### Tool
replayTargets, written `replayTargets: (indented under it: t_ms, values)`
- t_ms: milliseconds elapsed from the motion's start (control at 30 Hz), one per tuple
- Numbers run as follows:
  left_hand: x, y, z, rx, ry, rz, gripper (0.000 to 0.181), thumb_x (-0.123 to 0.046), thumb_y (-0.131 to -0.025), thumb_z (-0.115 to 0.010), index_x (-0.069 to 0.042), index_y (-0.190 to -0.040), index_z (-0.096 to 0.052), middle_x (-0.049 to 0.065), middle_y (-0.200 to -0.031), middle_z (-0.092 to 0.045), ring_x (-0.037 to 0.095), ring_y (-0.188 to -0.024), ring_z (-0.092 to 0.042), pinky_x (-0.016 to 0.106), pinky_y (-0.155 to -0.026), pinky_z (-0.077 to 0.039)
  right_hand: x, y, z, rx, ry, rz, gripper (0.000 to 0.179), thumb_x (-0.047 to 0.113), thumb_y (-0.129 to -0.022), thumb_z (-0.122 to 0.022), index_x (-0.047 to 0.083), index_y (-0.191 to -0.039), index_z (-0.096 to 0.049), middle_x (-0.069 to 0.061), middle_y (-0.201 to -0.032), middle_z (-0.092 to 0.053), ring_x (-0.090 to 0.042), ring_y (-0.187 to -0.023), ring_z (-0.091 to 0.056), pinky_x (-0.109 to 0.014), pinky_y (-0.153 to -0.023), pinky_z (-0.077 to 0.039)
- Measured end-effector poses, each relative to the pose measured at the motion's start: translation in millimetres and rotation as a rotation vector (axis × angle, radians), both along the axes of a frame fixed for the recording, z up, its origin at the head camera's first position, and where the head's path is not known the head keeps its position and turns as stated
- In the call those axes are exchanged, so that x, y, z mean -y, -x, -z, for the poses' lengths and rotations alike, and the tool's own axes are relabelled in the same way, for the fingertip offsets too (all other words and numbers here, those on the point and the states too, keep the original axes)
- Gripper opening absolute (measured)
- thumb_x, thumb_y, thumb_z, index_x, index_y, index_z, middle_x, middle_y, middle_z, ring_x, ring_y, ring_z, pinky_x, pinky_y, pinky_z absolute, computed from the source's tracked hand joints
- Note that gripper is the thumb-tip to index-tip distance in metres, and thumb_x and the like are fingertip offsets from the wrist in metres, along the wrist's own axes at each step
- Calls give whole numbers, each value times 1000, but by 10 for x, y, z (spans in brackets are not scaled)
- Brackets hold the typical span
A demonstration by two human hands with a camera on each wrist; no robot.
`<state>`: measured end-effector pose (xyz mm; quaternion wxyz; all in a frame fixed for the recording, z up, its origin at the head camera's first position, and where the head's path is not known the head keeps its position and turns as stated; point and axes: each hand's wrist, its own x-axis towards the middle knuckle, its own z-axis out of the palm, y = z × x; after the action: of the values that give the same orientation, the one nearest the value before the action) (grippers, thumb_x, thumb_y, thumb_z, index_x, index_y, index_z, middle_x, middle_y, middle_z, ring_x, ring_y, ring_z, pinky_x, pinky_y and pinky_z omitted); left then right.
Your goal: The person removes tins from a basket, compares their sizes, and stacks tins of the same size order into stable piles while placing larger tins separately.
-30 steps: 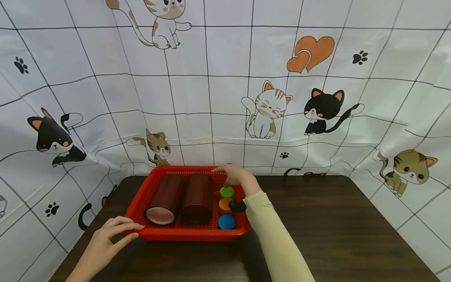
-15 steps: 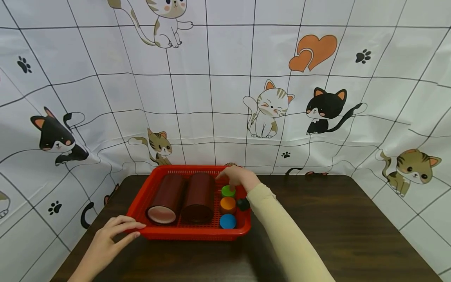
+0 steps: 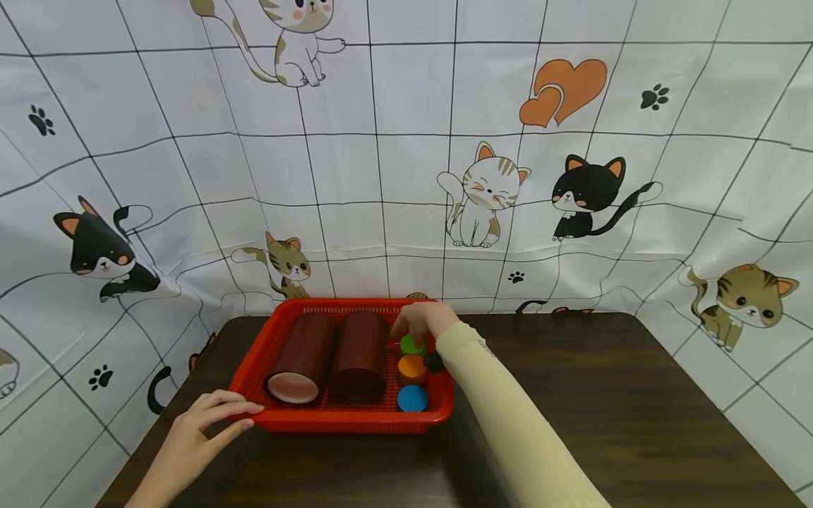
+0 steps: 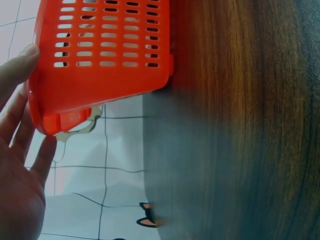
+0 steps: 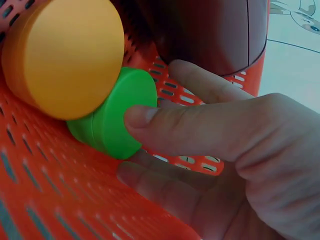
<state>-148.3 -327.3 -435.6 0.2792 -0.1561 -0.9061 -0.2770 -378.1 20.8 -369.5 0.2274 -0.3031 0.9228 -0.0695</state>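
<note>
At the near left corner of the red plastic basket, my left hand holds the rim between fingers and thumb. In the left wrist view its fingers lie at the slotted basket's corner. My right hand reaches into the basket's far right part. The right wrist view shows its thumb against the face of a green round container, other fingers spread around it, not curled. Beside the green one sits an orange round container, and nearest me a blue one.
Two dark brown cylinders lie side by side in the basket's left and middle; one shows a pale pink end. A dark round object sits by the right wall. The basket stands on a dark wooden table before a cat-printed sheet.
My right hand has lowered and moved slightly right and nearer over the green container. The left hand stays at the basket rim, and the containers look unmoved.
</note>
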Motion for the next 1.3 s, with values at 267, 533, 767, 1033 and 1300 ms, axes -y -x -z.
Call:
replayTargets:
  t_ms: [267, 533, 767, 1033, 1300]
  values:
    - [11, 3, 12, 0, -10, 4, 42, -7, -72, -85, -36, -100, -75, -16, -98, -65, -9, -93, -46, 6, -79, -37, 39, -28, 60, 10, -53, 1, 55, -5, -85, -69, 29, -129, -67, -1, -138, -60, -17, -107, -49, -22, -66, -50]
    - [24, 11, 24, 2, -4, 0, 43, -7, -72, -85, -37, -101, -75, -17, -99, -65, -10, -94, -46, 6, -79, -37, 99, 31, 124, -9, -170, -11, 60, -6, -84, -68, 36, -126, -67, 0, -119, -55, -15, -91, -47, -20, -50, -32]
    - [9, 4, 11, 10, -7, -16, 40, -8, -73, -85, -35, -100, -76, -17, -99, -65, -10, -94, -45, 6, -79, -37, 115, 60, 143, 12, -161, -1, 61, -7, -83, -69, 36, -127, -67, 1, -115, -54, -15, -85, -46, -21, -49, -34]
    - [-15, -9, -20, 24, -6, -36, 41, -8, -73, -85, -37, -100, -75, -17, -98, -65, -11, -94, -45, 5, -80, -37, 116, 68, 122, 15, -134, -30, 62, -5, -83, -71, 33, -131, -64, 1, -120, -55, -12, -84, -45, -21, -52, -33]
    - [-18, -10, -18, 17, 2, -25, 40, -9, -73, -85, -36, -100, -75, -16, -98, -65, -10, -93, -45, 6, -78, -37, 70, 42, 112, 33, -75, -25, 59, -2, -81, -73, 30, -130, -65, 1, -121, -56, -12, -87, -47, -21, -57, -39]
